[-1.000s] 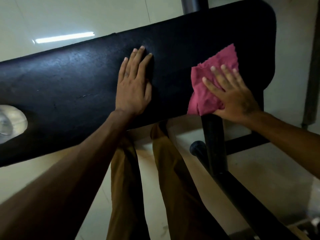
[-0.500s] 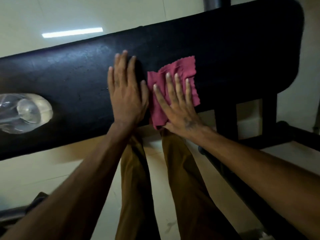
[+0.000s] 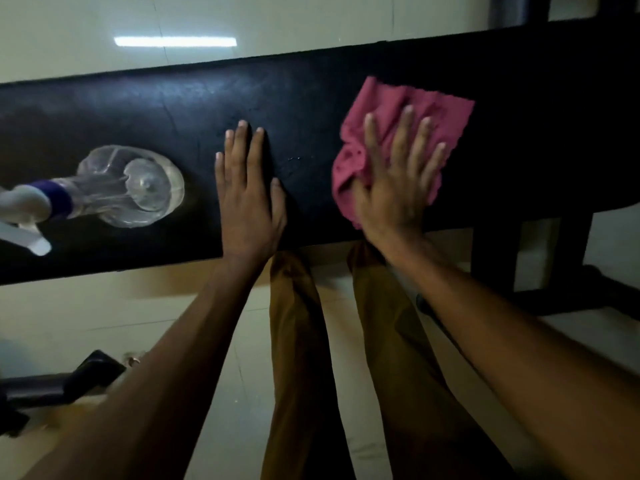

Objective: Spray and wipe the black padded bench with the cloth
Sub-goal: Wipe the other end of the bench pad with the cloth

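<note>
Hands pressed flat on black bench (image 3: 346,91), fingers spread: right hand (image 3: 398,188) pinning pink cloth (image 3: 433,109), left hand (image 3: 247,199) empty; unlabelled spray bottle (image 3: 131,185) beside.

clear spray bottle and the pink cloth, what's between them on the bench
The left hand, flat on the black padded bench, lies between the clear plastic spray bottle and the pink cloth, per the head view.

Black padded bench (image 3: 311,98): lies crosswise | pink cloth (image 3: 433,109): crumpled, flat on its right part | clear spray bottle (image 3: 131,185): upright, left part
</note>
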